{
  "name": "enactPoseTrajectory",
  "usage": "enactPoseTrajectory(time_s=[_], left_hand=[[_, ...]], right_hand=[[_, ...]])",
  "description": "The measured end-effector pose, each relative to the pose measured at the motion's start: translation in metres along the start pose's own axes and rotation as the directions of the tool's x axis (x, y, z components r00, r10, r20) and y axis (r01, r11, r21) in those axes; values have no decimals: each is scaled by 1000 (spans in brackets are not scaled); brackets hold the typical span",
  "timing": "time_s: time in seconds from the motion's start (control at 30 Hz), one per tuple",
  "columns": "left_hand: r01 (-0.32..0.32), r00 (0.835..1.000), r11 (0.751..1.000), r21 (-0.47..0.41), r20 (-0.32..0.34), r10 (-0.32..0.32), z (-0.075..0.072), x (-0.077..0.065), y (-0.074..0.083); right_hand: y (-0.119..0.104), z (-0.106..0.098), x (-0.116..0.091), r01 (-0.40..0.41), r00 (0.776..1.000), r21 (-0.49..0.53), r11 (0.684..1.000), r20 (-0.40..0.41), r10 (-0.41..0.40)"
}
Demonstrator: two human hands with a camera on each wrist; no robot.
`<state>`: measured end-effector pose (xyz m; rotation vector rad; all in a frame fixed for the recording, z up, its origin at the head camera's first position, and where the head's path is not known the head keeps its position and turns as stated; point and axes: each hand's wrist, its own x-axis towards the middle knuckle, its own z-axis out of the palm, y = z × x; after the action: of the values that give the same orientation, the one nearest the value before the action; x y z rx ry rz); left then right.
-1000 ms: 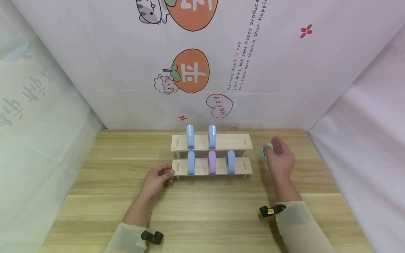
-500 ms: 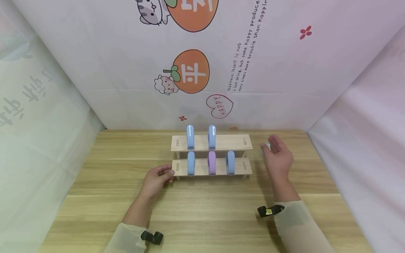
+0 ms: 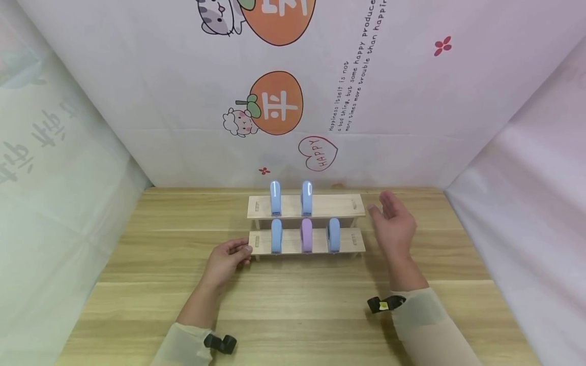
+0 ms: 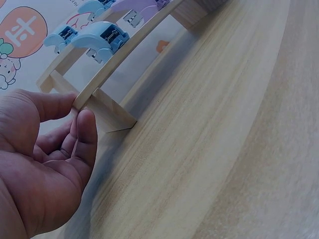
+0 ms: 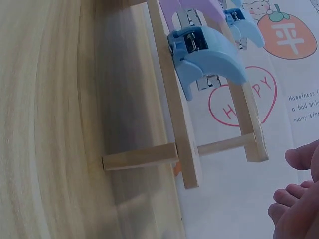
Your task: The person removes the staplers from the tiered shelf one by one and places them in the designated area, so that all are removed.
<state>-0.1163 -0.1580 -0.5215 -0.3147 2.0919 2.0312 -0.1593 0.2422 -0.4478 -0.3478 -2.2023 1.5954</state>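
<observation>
Wooden rack [image 3: 336, 206] | head: stands near the bench's [image 3: 297, 305] back edge, bearing four blue staplers [image 3: 276, 235] and one purple stapler [image 3: 306, 235] | left wrist: left hand [image 4: 50, 164] pinches its front left corner | right wrist: right hand [image 5: 301, 209], mostly cropped, seems relaxed, thumb and fingers apart, just beside its right end

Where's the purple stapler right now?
In the head view, the purple stapler stands midway along the nearer shelf, between the left blue stapler and the right blue stapler.
</observation>
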Motion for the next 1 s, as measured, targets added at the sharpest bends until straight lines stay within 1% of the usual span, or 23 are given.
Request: enactPoseTrajectory(time_s=[0.2, 0.43, 0.83, 0.97, 1.0], left_hand=[[-2, 1000, 1000, 0, 3, 2, 0, 0, -1], [7, 1000, 1000, -3, 3, -7, 1, -1, 0], [13, 1000, 1000, -5, 2, -13, 1, -1, 1], [11, 1000, 1000, -2, 2, -11, 1, 0, 1], [12, 1000, 1000, 0, 2, -12, 1, 0, 1]], right_hand=[[-6, 7, -1, 10, 1000, 27, 1000, -8, -9], [-9, 13, -2, 21, 1000, 33, 999, -8, -21], [-18, 22, -9, 32, 999, 122, 992, 21, -34], [-19, 27, -11, 16, 999, 128, 992, 41, -21], [-19, 28, -11, 16, 999, 114, 993, 46, -21]])
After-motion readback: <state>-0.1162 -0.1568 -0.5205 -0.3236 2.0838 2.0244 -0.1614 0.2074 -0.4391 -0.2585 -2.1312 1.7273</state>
